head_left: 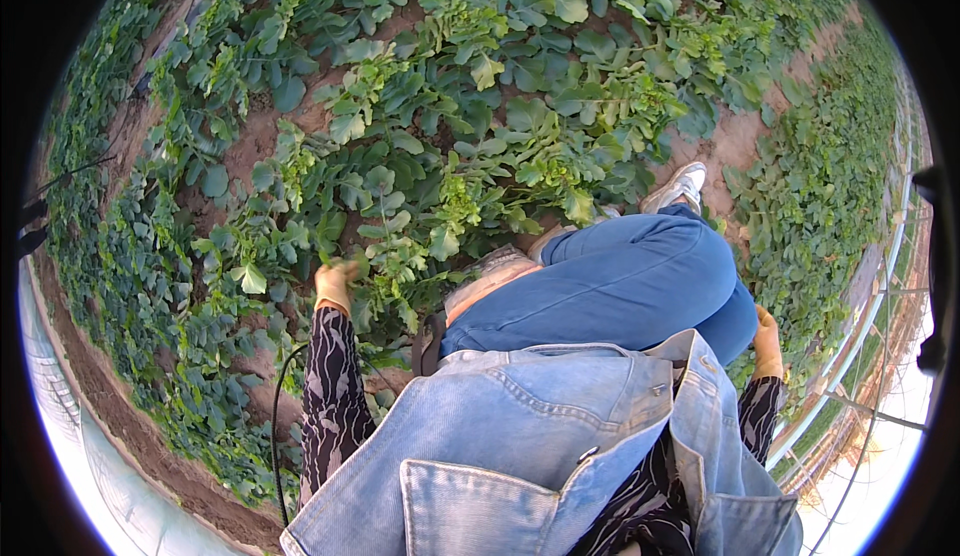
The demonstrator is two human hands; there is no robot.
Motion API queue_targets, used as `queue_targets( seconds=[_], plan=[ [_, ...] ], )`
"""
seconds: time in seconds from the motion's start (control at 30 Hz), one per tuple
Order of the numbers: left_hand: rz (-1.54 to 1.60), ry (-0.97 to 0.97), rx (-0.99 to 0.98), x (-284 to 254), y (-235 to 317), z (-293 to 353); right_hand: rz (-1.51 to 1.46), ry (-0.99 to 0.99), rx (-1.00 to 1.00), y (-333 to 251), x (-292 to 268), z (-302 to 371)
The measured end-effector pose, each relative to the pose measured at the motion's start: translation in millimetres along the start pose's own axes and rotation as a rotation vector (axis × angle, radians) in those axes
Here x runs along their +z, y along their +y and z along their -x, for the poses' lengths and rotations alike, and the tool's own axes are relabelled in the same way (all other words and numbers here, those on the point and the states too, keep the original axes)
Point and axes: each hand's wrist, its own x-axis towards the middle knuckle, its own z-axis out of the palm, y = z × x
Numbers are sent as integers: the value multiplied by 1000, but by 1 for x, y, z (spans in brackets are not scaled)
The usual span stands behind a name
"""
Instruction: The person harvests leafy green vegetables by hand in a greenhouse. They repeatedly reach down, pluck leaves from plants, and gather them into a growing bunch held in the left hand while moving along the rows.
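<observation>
My left hand [335, 286], in a pale yellowish glove, is down among the leafy green plants [380, 196], left of my knees. Its fingers are curled in against leaves and slightly blurred; whatever they hold is too small to make out. At the right, my right hand [767, 344] hangs beside my bent leg in blue jeans [620, 276], close to the plants there. Its fingers are partly hidden by the leg, and I cannot tell whether they hold anything.
Low plants with lobed leaves surround me, with bare brown soil [735, 146] showing between rows. My white shoe [677, 188] stands on the soil. A pinkish-orange object [497, 281] sits beside my thigh. A dark cord [277, 416] runs by my left arm. Metal framing [880, 306] curves along the right.
</observation>
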Motion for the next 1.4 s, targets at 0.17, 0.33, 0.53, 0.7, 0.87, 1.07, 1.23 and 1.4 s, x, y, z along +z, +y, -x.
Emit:
queue_targets(
  seconds=[0.17,0.33,0.53,0.7,0.87,1.07,1.23,1.4],
  plan=[
    [220,227,259,26,74,41,-124,162,-112,-103,4,25],
    [234,-30,559,138,139,118,-303,258,-441,-256,49,37],
    [-42,-564,713,305,167,194,-182,-354,-650,-365,164,30],
    [-505,-562,1093,404,151,246,-565,-345,-424,-370,179,8],
    [-454,-766,1390,442,142,262,-788,-232,-189,-360,159,-16],
    [-207,-556,830,380,151,126,-1049,-2,-508,-313,85,-47],
    [-1172,-529,750,309,131,25,-1315,146,-224,-259,65,-63],
    [-2088,-469,809,333,131,24,-1298,102,-326,-263,76,-57]
  ],
)
